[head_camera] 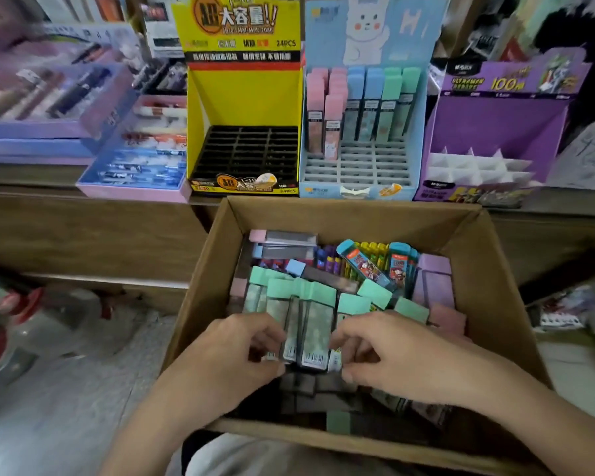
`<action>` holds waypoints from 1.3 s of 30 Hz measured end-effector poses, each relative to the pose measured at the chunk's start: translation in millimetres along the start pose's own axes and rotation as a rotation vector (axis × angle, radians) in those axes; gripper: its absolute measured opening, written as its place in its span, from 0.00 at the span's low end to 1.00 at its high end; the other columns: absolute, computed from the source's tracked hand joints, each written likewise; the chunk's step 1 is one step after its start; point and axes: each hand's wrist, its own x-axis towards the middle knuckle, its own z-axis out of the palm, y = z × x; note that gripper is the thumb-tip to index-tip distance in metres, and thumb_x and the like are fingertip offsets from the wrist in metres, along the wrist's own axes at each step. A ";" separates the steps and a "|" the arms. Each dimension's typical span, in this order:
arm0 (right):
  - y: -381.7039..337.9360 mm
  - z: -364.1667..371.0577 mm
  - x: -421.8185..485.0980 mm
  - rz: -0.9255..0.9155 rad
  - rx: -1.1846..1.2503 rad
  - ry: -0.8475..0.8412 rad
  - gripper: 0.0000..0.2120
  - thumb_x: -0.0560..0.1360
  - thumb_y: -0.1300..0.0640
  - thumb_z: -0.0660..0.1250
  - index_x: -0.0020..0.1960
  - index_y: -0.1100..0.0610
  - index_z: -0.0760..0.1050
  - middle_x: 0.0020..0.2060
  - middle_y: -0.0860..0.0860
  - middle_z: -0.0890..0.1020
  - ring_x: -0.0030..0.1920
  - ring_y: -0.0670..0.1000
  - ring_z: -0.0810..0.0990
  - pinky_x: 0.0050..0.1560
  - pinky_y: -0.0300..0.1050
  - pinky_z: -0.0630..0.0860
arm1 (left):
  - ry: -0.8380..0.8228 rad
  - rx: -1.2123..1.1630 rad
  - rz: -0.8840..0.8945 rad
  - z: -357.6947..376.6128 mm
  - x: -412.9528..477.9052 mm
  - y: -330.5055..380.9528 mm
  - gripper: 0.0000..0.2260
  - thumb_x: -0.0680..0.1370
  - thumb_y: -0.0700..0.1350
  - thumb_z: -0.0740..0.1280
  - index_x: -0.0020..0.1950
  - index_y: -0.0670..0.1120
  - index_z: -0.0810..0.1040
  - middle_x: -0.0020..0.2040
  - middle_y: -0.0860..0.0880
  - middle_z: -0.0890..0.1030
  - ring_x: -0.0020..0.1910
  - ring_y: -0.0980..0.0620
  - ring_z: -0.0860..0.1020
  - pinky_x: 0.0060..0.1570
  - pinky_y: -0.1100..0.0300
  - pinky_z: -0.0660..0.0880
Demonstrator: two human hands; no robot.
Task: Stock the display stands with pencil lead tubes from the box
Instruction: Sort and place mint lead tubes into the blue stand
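A cardboard box (488,269) in front of me holds several pencil lead tubes with green, pink, blue and purple caps. My left hand (236,352) and my right hand (383,352) both grip a bunch of green-capped tubes (310,314) held upright over the box. On the shelf behind stand three display stands: a yellow one (244,97) with empty black slots, a light blue one (361,166) with pink, blue and green tubes in its back rows, and a purple one (495,125) with empty white dividers.
Trays of pens (134,170) in pink and blue boxes lie on the shelf to the left. A wooden counter front (83,235) runs below the shelf. The floor at the left shows red and clear objects (14,304), blurred.
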 end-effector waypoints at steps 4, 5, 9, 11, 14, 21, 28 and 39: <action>-4.2 16.4 -8.9 0.045 -0.016 -0.112 0.15 0.76 0.47 0.72 0.61 0.42 0.76 0.50 0.38 0.80 0.50 0.39 0.79 0.54 0.46 0.80 | -0.095 0.069 -0.048 0.4 -3.1 -1.4 0.09 0.71 0.53 0.77 0.48 0.62 0.81 0.44 0.65 0.82 0.48 0.74 0.76 0.40 0.76 0.71; -5.4 18.6 -9.8 0.053 -0.020 -0.120 0.14 0.76 0.47 0.72 0.61 0.43 0.76 0.51 0.39 0.80 0.51 0.40 0.79 0.55 0.46 0.80 | -0.107 0.078 -0.058 0.4 -2.9 -1.2 0.08 0.71 0.52 0.77 0.48 0.62 0.82 0.44 0.65 0.82 0.48 0.73 0.76 0.41 0.76 0.72; -11.0 21.6 -11.0 0.083 -0.016 -0.174 0.14 0.76 0.49 0.72 0.61 0.43 0.76 0.52 0.40 0.81 0.51 0.42 0.81 0.55 0.49 0.82 | -0.151 0.143 -0.077 0.4 0.8 1.8 0.08 0.72 0.51 0.76 0.49 0.59 0.83 0.45 0.62 0.82 0.49 0.66 0.78 0.52 0.69 0.77; -13.2 22.2 -11.8 0.097 -0.016 -0.217 0.16 0.75 0.49 0.72 0.61 0.41 0.75 0.52 0.39 0.81 0.51 0.42 0.81 0.55 0.50 0.81 | -0.179 0.140 -0.083 1.1 2.5 3.1 0.08 0.72 0.48 0.76 0.49 0.58 0.83 0.46 0.61 0.82 0.47 0.65 0.79 0.50 0.69 0.78; -13.4 22.1 -13.2 0.120 -0.025 -0.230 0.18 0.74 0.49 0.73 0.62 0.40 0.74 0.53 0.38 0.79 0.52 0.40 0.79 0.55 0.47 0.80 | -0.204 0.143 -0.076 3.4 4.4 2.4 0.10 0.72 0.45 0.76 0.49 0.58 0.83 0.47 0.59 0.81 0.47 0.64 0.80 0.49 0.69 0.79; -9.3 26.8 -22.2 0.226 -0.135 -0.025 0.13 0.73 0.54 0.75 0.52 0.44 0.74 0.48 0.40 0.77 0.48 0.43 0.77 0.51 0.48 0.79 | -0.175 0.285 -0.013 3.5 4.2 -0.9 0.14 0.74 0.48 0.74 0.56 0.63 0.79 0.53 0.64 0.76 0.54 0.62 0.72 0.54 0.66 0.71; -11.2 19.5 -27.2 0.270 -0.105 -0.162 0.14 0.71 0.54 0.76 0.51 0.44 0.74 0.48 0.41 0.76 0.48 0.46 0.77 0.49 0.49 0.78 | -0.206 0.359 -0.007 8.6 9.6 -2.7 0.18 0.74 0.44 0.72 0.59 0.63 0.77 0.53 0.61 0.71 0.55 0.58 0.73 0.51 0.66 0.69; -9.7 23.0 -24.3 0.242 -0.029 -0.202 0.10 0.73 0.53 0.75 0.52 0.46 0.79 0.47 0.42 0.79 0.47 0.45 0.79 0.41 0.41 0.75 | -0.205 0.356 0.052 16.3 9.0 6.0 0.08 0.72 0.56 0.74 0.46 0.57 0.77 0.48 0.59 0.74 0.50 0.58 0.74 0.47 0.64 0.72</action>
